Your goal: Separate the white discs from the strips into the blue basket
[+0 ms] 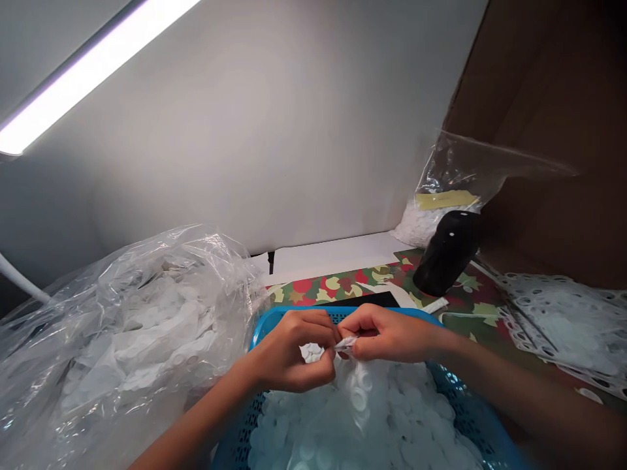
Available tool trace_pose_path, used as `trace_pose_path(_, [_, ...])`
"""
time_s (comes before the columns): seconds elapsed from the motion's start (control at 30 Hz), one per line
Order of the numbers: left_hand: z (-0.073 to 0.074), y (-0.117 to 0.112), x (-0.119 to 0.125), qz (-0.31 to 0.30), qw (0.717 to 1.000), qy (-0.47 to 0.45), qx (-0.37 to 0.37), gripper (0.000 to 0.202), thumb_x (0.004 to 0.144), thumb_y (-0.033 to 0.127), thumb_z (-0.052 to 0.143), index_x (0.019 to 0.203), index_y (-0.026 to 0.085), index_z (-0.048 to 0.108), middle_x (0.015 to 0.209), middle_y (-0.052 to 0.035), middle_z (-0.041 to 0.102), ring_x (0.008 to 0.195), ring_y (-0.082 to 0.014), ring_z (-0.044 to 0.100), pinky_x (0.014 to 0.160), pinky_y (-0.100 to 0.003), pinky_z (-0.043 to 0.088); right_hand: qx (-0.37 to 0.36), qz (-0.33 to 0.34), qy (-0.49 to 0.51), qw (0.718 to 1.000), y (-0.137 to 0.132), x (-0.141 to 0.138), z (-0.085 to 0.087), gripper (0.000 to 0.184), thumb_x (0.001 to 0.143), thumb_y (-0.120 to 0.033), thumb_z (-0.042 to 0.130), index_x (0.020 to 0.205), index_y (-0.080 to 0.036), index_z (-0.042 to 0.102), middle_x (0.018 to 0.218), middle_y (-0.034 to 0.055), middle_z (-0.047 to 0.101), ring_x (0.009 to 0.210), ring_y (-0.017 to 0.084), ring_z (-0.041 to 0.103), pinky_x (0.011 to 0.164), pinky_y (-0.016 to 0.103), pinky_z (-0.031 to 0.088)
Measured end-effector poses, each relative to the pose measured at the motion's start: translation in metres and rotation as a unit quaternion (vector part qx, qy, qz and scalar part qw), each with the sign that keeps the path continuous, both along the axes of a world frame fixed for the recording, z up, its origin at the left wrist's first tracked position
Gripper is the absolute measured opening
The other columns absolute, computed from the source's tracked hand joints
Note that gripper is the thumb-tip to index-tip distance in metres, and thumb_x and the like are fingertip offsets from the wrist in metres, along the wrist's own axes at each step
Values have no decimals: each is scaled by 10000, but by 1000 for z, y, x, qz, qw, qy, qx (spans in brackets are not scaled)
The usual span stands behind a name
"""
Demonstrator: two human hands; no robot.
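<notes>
Over a blue basket (272, 320), my left hand (301, 349) and my right hand (386, 333) meet with fingertips almost touching. Both pinch the gathered top of a clear plastic bag (360, 398), which hangs below them. Small white round pieces show through the bag's film. Around and beneath it, the basket holds a heap of white translucent discs (421, 418). The bag's lower edge blends into the heap, so I cannot tell where it ends. My fingers partly hide the bunched plastic.
A large clear bag of white pieces (147, 320) lies left of the basket. Behind stand a black cylindrical container (448, 254) and another clear bag with a yellow slip (445, 199). Perforated white sheets (568, 326) lie at right. A lamp tube (88, 68) hangs above left.
</notes>
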State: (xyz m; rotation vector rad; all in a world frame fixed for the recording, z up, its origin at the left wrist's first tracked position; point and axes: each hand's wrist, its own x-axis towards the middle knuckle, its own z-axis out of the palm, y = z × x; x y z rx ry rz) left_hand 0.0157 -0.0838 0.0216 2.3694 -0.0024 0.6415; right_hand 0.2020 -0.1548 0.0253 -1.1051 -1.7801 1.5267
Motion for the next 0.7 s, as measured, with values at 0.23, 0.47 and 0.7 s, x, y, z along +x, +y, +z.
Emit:
trace_pose_path(0.23, [5,5,-4,-6,996,9,-84,188,703,96,444,534,157,501,758,-59,677,648,-130,562,595,-250,434,-7,-5,40,999,3,4,-1,354,805,-258,581,540,-174,362,536,-80,253,502,68,210,474,259,143])
trace_pose_path(0.47, [6,11,-5,-21,990,12,-136,250,722,162,438,473,165,414,883,-74,724,707,-166,585,677,-320,447,-27,-55,114,992,4,8,-3,312,714,-178,501,500,-189,274,514,-83,200,472,62,158,455,258,121])
trace_pose_path(0.7, [6,10,-5,10,998,14,-61,291,760,208,440,477,175,378,695,-64,639,631,-147,505,608,-291,399,-42,-47,127,990,4,10,-2,338,726,-251,622,527,-177,359,505,-79,326,476,62,276,453,230,185])
